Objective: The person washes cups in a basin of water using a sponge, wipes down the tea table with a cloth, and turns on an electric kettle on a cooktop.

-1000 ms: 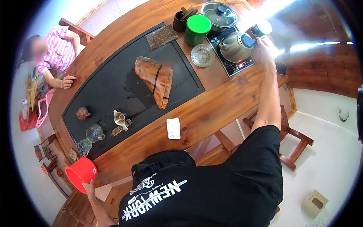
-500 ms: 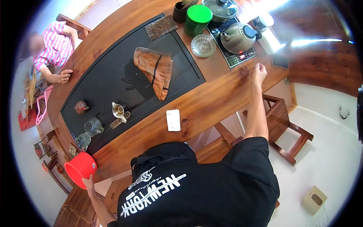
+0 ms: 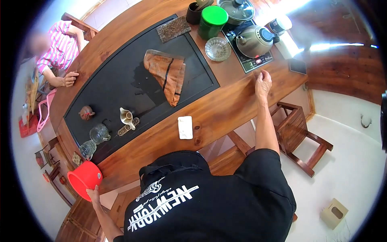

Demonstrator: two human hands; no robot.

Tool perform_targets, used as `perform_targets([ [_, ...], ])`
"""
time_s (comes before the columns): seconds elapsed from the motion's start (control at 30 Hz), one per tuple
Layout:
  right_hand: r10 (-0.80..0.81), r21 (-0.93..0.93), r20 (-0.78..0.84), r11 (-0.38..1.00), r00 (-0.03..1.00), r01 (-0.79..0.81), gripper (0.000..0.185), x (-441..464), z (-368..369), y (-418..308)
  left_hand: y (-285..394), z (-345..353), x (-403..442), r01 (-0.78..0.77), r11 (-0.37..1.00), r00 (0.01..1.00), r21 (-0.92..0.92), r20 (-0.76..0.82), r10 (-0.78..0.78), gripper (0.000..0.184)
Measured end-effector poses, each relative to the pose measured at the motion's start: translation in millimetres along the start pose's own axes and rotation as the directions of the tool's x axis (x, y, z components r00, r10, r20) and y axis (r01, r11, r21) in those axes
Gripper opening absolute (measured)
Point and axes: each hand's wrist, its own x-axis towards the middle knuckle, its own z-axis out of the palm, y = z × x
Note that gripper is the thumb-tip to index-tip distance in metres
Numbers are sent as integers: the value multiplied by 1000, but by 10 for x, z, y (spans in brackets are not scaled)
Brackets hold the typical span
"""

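Observation:
My left hand (image 3: 94, 195) grips the rim of a red bucket (image 3: 92, 177), tilted at the table's left corner. My right hand (image 3: 263, 84) is over the wooden table just below the induction cooker (image 3: 258, 62), its fingers partly spread and holding nothing. On the cooker stands a metal kettle (image 3: 253, 42), apart from the hand. A brown cloth (image 3: 167, 76) lies on the black tea tray (image 3: 117, 72). Near the tray's left end are a small clay teapot (image 3: 86, 113), a glass pitcher (image 3: 98, 133), another glass vessel (image 3: 87, 149) and a metallic strainer cup (image 3: 126, 117).
A folded white cloth (image 3: 185, 128) lies near the table's front edge. Behind are a green-lidded jar (image 3: 212, 20), a glass bowl (image 3: 218, 49) and a lidded pot (image 3: 237, 10). Another person (image 3: 64, 48) sits at the far left; a wooden chair (image 3: 292, 129) stands at right.
My right hand has let go of the kettle handle and moved down and left to above the table. The kettle remains on the cooker. My left hand keeps its hold on the bucket.

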Motion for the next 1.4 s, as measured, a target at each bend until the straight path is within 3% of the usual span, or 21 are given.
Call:
perform_targets([
  [0.13,-40,-71,-8,997,999,40,18,-4,-38,20,100,-14,-68,33,999,999,-11,2,-33,46],
  [0.2,-50,-74,-31,996,998,48,18,53,-53,61,140,-24,-75,15,998,1000,68,-18,-13,47],
  [0.4,-86,-141,-71,987,994,76,17,269,-122,114,177,-44,-91,21,1000,1000,10,13,-21,48],
  [0.6,-153,-222,41,962,987,158,26,400,-139,167,26,-9,-30,-9,1000,1000,-6,7,9,48],
  [0.67,-17,-110,-24,994,1000,15,35,513,-66,249,57,-3,-35,38,999,999,27,0,-38,47],
  [0.83,17,-65,9,998,1000,-16,46,639,-70,174,95,-20,-47,56,995,998,87,-19,-55,45],
  [0.93,-53,-87,19,995,998,55,50,729,-22,172,13,-10,-18,40,999,999,33,-21,-39,45],
  [1.03,-6,-162,137,986,990,29,55,823,-32,141,52,-32,-22,35,998,999,61,-16,-34,45],
  [1.1,48,-259,185,966,982,2,60,857,-25,134,106,-62,-30,109,994,991,-25,86,-106,45],
  [1.3,74,-315,233,949,970,3,62,882,-65,-48,-60,-16,9,12,998,1000,60,6,-12,41],
  [1.4,131,-349,275,937,952,-28,63,935,-20,30,47,-19,3,105,994,994,30,38,-106,41],
])
